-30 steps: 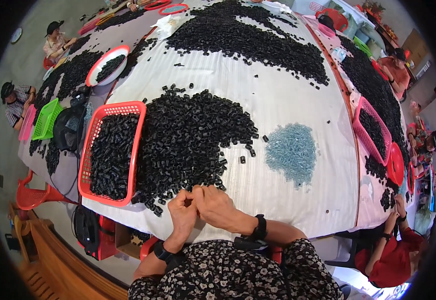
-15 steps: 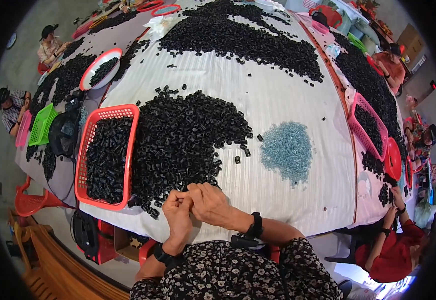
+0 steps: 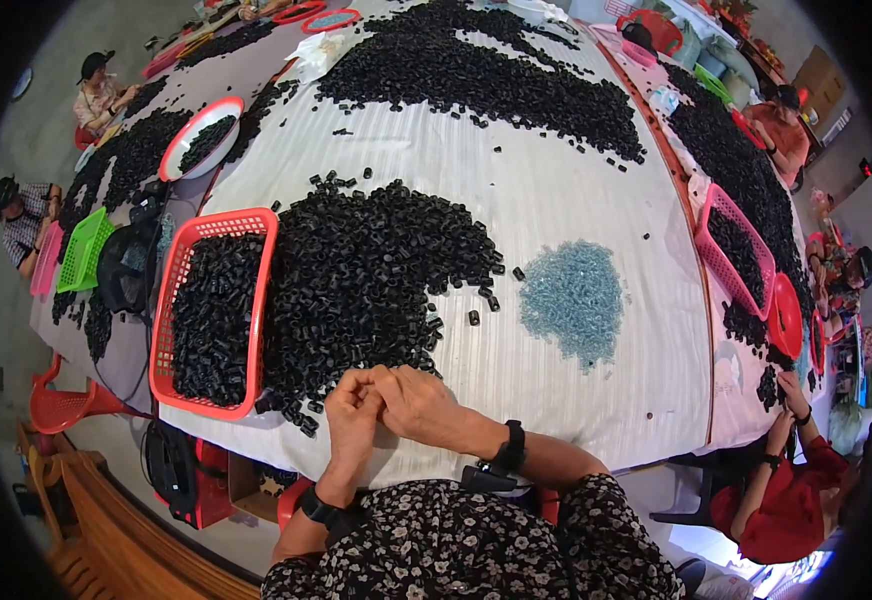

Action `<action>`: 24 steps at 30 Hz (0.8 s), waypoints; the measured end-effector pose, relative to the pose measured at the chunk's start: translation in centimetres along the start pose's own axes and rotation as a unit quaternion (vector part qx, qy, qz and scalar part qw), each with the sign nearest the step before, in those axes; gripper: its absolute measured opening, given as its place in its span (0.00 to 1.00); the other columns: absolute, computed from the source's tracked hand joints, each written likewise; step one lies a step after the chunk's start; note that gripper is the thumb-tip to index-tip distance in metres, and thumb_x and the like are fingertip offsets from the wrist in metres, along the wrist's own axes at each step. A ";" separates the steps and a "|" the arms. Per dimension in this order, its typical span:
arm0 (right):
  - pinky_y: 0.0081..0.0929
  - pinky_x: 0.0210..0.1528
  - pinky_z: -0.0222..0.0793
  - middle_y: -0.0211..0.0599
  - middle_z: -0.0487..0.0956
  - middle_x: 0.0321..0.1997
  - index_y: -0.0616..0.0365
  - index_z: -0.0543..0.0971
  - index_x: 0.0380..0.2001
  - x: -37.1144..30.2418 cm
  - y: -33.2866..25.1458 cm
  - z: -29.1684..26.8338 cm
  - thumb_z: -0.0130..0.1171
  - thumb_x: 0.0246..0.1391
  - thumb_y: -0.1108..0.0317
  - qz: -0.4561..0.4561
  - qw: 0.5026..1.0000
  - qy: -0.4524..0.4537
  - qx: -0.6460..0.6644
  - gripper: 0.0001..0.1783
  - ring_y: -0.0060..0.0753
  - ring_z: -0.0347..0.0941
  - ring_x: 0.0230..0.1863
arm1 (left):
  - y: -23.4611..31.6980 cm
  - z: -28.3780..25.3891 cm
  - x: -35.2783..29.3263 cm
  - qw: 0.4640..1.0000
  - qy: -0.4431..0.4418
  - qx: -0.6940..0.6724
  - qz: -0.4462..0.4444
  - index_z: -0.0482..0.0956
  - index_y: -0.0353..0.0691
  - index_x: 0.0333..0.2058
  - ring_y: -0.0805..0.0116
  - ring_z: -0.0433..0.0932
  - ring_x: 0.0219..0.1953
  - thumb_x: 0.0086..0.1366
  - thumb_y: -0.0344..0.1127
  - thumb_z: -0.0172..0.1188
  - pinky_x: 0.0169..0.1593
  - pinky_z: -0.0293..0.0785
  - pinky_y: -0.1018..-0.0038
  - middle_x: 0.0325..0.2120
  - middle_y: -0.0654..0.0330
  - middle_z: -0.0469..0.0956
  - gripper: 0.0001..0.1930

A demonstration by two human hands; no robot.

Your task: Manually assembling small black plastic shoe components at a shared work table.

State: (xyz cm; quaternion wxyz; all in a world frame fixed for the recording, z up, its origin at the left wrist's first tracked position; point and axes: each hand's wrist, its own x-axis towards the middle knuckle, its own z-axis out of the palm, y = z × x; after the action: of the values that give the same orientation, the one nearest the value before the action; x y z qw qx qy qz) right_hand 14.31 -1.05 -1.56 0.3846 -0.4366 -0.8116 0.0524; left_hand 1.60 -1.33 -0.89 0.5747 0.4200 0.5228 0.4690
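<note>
My left hand and my right hand meet at the near edge of a heap of small black cylindrical plastic parts. Both are closed, with fingertips pinched together and touching. Whatever sits between them is too small and too covered to make out. Left of the heap stands a red plastic basket filled with the same black parts. To the right, apart from the hands, lies a pile of small clear bluish pieces.
A white cloth covers the table. Another black heap spreads across its far side. A pink basket and red tray stand at right. A white bowl with red rim is at left. Several people sit around.
My hands stay pinched together at the same spot, with a slight shift of the fingers and left wrist. The piles and basket look unchanged.
</note>
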 end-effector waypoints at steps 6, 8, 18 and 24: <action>0.39 0.36 0.68 0.45 0.72 0.33 0.62 0.72 0.31 0.7 3.3 -6.4 0.53 0.50 0.68 0.142 0.987 -0.046 0.060 0.08 0.48 0.70 0.37 | 3.5 -4.1 0.9 0.998 0.023 0.001 0.054 0.76 0.35 0.42 0.76 0.75 0.23 0.61 0.22 0.51 0.30 0.73 0.81 0.25 0.61 0.77 0.11; 0.40 0.32 0.67 0.43 0.71 0.29 0.60 0.71 0.28 -1.5 6.2 -8.5 0.50 0.50 0.73 0.167 0.984 0.017 -0.056 0.02 0.48 0.69 0.32 | 5.5 -5.4 1.3 0.994 0.052 0.017 0.093 0.76 0.35 0.42 0.76 0.75 0.23 0.60 0.22 0.52 0.29 0.73 0.81 0.25 0.61 0.77 0.11; 0.41 0.33 0.65 0.46 0.70 0.29 0.61 0.68 0.28 -7.1 9.7 -10.1 0.53 0.49 0.74 0.300 0.922 -0.031 -0.243 0.05 0.50 0.68 0.33 | 7.0 -13.4 3.4 0.863 0.250 0.376 0.227 0.71 0.33 0.45 0.77 0.64 0.22 0.58 0.25 0.60 0.26 0.63 0.80 0.20 0.66 0.67 0.16; 0.41 0.31 0.67 0.45 0.68 0.29 0.60 0.66 0.27 -6.8 9.7 -9.7 0.48 0.48 0.78 0.274 0.921 -0.055 -0.271 0.03 0.48 0.68 0.32 | 7.2 -13.4 3.0 0.756 0.317 0.472 0.325 0.72 0.33 0.47 0.69 0.71 0.29 0.55 0.23 0.60 0.33 0.69 0.75 0.28 0.58 0.71 0.19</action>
State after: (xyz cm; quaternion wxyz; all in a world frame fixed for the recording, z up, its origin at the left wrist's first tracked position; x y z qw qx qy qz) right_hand 29.50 -2.68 -2.76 0.1770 -0.7260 -0.6632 -0.0419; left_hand -12.41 3.04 4.15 -0.0816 0.6094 0.6625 0.4279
